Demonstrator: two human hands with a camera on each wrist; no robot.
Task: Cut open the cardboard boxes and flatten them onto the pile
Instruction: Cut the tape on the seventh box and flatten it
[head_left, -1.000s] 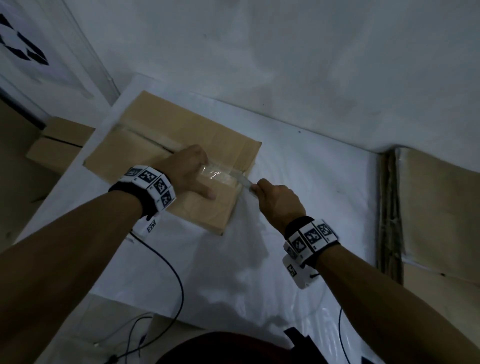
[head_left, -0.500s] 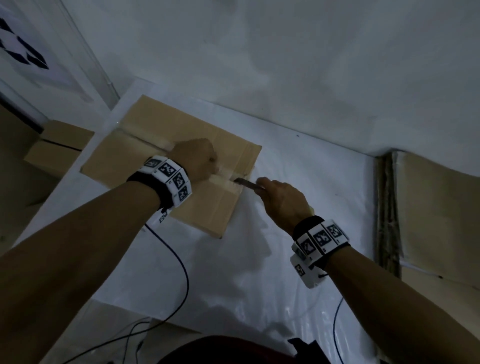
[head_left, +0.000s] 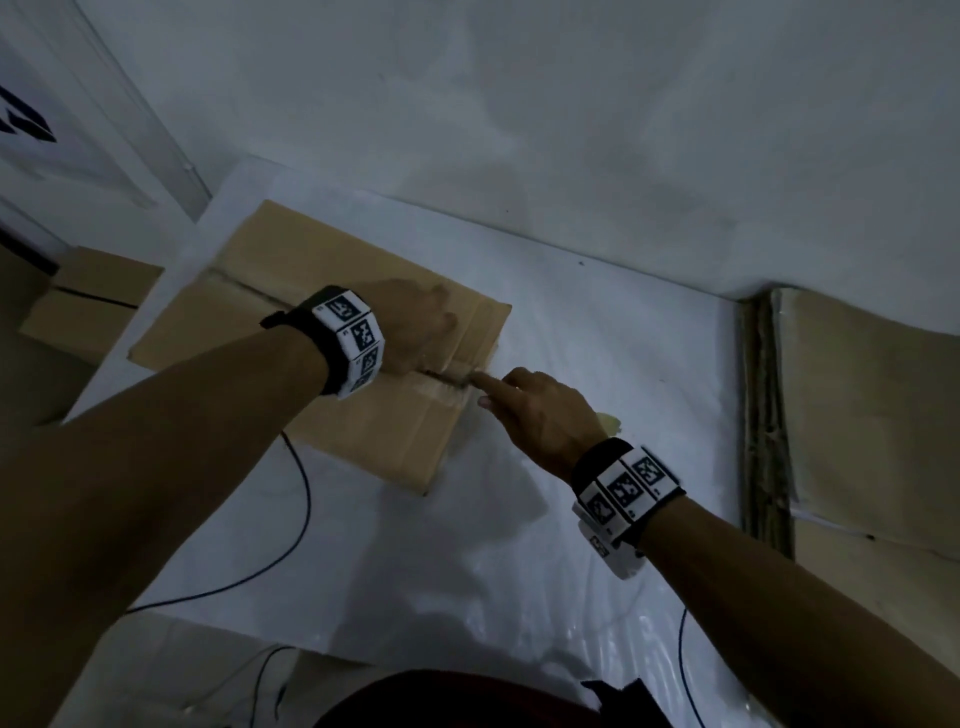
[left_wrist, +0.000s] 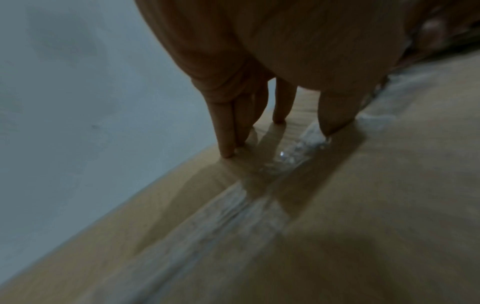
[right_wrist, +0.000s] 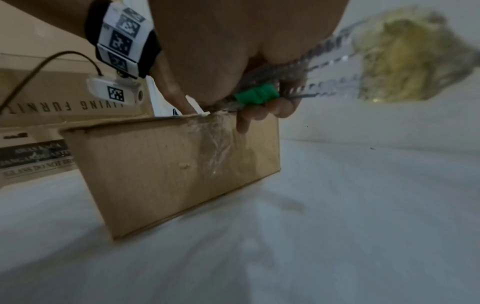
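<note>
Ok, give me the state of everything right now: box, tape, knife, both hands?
Box: closed, flat on the table.
Tape: along the top seam, uncut ahead of the fingers.
Knife: blade in the seam at the box edge.
Left hand: pressing the box top.
Right hand: gripping the knife.

Both bare forearms reach forward from the near edge, each wrist wrapped in a black band carrying white marker tiles. The left hand (head_left: 415, 325) lies palm down, its straight fingers (left_wrist: 226, 131) pointing to the far side with their tips pressed down and the thumb set apart from them. The right hand (head_left: 540, 410) sits just right of the left, knuckles up, index finger stretched out toward the left hand. In the right wrist view its other fingers (right_wrist: 283, 109) curl round a slim tool with a green slider.
</note>
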